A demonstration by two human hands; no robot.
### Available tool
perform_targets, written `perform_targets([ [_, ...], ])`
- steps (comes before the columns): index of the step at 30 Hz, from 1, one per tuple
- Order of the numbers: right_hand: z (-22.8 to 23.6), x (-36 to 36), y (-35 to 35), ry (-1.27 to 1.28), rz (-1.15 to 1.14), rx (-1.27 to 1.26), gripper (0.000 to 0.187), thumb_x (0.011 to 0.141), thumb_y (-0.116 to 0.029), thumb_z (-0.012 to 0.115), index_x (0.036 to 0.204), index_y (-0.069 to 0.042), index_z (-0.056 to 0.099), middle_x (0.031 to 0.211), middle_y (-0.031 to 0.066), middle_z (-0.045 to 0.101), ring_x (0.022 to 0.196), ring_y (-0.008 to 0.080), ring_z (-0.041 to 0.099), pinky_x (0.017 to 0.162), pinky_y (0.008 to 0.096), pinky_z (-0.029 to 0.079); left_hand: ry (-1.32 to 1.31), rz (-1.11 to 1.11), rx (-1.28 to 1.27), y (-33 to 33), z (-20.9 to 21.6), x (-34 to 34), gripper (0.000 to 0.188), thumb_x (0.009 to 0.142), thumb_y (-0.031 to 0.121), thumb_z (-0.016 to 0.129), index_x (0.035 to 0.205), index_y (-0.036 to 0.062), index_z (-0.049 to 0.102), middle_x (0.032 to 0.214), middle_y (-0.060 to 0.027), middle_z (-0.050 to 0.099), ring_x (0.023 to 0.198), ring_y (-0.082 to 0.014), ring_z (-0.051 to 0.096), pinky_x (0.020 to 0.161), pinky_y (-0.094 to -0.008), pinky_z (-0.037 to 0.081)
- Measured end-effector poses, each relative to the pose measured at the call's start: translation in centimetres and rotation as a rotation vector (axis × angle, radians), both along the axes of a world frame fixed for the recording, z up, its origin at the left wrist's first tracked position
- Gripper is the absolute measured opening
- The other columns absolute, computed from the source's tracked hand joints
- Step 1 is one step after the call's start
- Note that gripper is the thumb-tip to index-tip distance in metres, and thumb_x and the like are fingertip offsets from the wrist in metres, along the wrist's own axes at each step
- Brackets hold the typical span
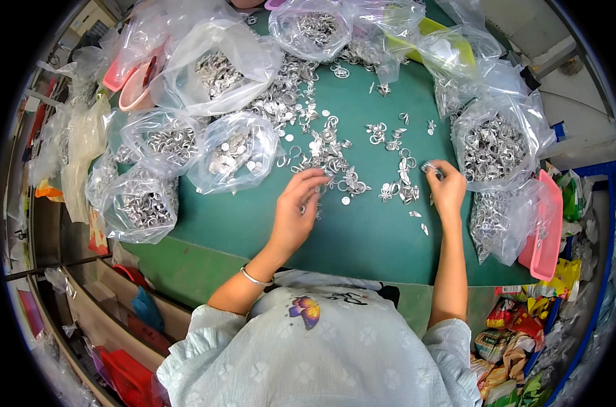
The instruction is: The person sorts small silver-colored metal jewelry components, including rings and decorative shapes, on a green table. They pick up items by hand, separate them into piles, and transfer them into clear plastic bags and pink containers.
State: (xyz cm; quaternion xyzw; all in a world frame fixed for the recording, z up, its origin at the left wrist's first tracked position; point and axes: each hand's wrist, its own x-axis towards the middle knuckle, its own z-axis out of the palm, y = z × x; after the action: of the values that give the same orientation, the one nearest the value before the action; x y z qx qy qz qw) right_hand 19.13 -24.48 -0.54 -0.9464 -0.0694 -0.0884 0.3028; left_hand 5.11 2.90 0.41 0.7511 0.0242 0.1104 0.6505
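The right hand (449, 189) pinches small silver pieces (428, 167) over the green tabletop (369, 244). The left hand's (295, 209) fingers (313, 182) curl loosely beside the central metal heap (328, 150); whether they grip anything is unclear.

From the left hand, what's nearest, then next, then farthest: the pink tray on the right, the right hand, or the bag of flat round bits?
From the left hand in the head view:
1. Bag of flat round bits, just left.
2. Right hand, over to the right.
3. Pink tray, far right.
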Motion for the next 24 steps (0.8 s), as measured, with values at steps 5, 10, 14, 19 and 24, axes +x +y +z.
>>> perform_targets([
  [5,2.2,-2.8,-1.3,0.604,0.041,1.302,0.036,0.084,-0.013,0.056,0.118,-0.001,0.049,0.092,0.0140,0.061,0.053,0.0143,0.057,0.039,0.0197,0.040,-0.094,-0.090,0.510,-0.4,1.4,-0.6,0.037,0.077,-0.009,0.053,0.113,0.0027,0.054,0.126,-0.0131,0.047,0.114,-0.0307,0.047,0.094,-0.0340,0.041],
  [10,2.1,-7.0,0.7,0.972,0.273,1.955,0.035,0.086,-0.019,0.052,0.116,-0.001,0.049,0.106,0.0176,0.051,0.067,0.0221,0.056,0.040,0.0211,0.044,-0.106,-0.177,0.663,-1.2,4.0,-0.8,0.036,0.084,0.003,0.055,0.119,0.0050,0.050,0.127,-0.0135,0.047,0.115,-0.0318,0.048,0.094,-0.0374,0.040],
  [14,2.2,-9.7,5.0,0.761,0.436,1.321,0.021,0.082,-0.018,0.060,0.095,-0.001,0.058,0.091,0.0097,0.055,0.072,0.0168,0.052,0.050,0.0252,0.042,0.573,-0.336,-1.120,-4.0,1.5,-2.0,0.045,0.095,0.035,0.039,0.127,0.0029,0.042,0.125,-0.0128,0.048,0.112,-0.0251,0.050,0.094,-0.0441,0.041],
  [19,5.2,-10.7,9.7,-0.021,0.728,0.299,0.024,0.069,-0.006,0.069,0.091,0.000,0.061,0.086,0.0099,0.059,0.077,0.0255,0.054,0.069,0.0337,0.044,0.839,-0.251,-1.534,-5.0,0.4,-2.8,0.031,0.092,0.033,0.047,0.105,0.0056,0.055,0.097,-0.0078,0.057,0.091,-0.0201,0.057,0.081,-0.0364,0.047],
  [24,3.4,-5.1,12.7,-0.178,0.503,0.208,0.022,0.072,-0.007,0.068,0.091,-0.001,0.060,0.089,0.0107,0.060,0.084,0.0273,0.052,0.075,0.0361,0.041,0.834,-0.439,-1.333,-3.8,-0.7,-4.0,0.020,0.090,0.025,0.051,0.086,0.0068,0.058,0.079,-0.0055,0.052,0.073,-0.0130,0.050,0.053,-0.0241,0.039],
])
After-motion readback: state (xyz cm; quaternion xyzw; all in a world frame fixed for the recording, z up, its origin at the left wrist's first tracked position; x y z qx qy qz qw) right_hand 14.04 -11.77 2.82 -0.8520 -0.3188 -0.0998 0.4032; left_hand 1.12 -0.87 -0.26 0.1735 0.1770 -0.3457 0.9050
